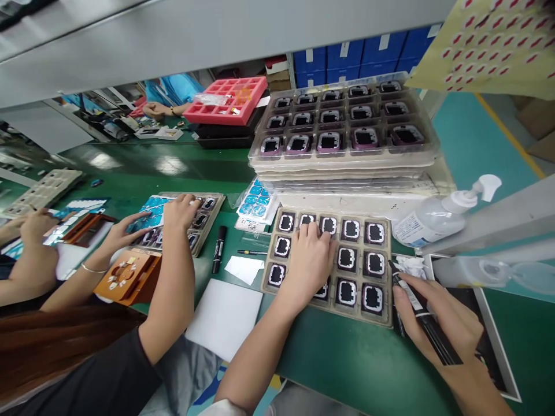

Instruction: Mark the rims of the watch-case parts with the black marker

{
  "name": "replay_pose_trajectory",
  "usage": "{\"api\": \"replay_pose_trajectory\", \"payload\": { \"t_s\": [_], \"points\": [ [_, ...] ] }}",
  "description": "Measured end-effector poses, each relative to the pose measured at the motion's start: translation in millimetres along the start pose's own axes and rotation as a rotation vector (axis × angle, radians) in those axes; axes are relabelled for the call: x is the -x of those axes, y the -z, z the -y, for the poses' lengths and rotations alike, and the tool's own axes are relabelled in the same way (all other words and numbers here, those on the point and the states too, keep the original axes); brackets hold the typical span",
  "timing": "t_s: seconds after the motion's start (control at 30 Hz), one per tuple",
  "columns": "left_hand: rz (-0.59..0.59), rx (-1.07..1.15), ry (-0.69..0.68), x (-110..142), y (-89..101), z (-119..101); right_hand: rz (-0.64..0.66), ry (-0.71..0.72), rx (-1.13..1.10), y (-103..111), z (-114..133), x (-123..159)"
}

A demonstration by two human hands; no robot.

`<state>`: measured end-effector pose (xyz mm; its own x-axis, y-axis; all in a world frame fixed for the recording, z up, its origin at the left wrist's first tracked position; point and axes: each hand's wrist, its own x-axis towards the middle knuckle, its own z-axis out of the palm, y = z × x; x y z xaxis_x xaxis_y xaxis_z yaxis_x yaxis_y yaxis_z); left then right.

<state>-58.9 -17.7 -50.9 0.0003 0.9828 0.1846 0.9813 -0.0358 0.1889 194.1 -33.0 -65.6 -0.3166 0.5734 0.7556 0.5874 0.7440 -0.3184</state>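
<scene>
A beige tray [329,271] of small black square housings with white frames lies on the green bench. Over its middle-left cells my left hand [306,263] is curled, fingers bent down and close together; what lies under the fingertips is hidden. Beside the tray's right edge, my right hand [451,315] grips a thick black marker pen [422,315] with a white label. The marker's tip points up and left, close to a housing [375,264] in the rightmost column but apart from it.
Behind, stacked trays [342,144] hold more housings. A pump bottle [437,214] and white-rimmed box [494,335] stand right. To the left are a second marker [219,249], a white pad [225,318] and a co-worker's hands [180,214] at another tray [210,225].
</scene>
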Motion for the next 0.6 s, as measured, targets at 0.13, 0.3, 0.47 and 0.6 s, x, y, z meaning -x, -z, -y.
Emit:
{"api": "replay_pose_trajectory", "payload": {
  "t_s": [0.13,0.3,0.47,0.6],
  "points": [
    [-0.044,0.039,0.062,-1.8,13.9,14.8,-0.005,0.006,-0.017,0.8,-0.6,-0.5],
    [-0.06,0.032,0.173,-7.4,16.7,40.5,-0.007,0.007,-0.009,-1.0,-2.2,2.7],
    [-0.053,0.003,0.171,-10.7,10.0,45.1,-0.023,0.005,0.005,-2.1,-4.3,6.7],
    [-0.079,0.035,0.137,-11.0,7.0,43.7,-0.019,-0.006,-0.004,-1.2,-4.0,5.4]
  ]
}}
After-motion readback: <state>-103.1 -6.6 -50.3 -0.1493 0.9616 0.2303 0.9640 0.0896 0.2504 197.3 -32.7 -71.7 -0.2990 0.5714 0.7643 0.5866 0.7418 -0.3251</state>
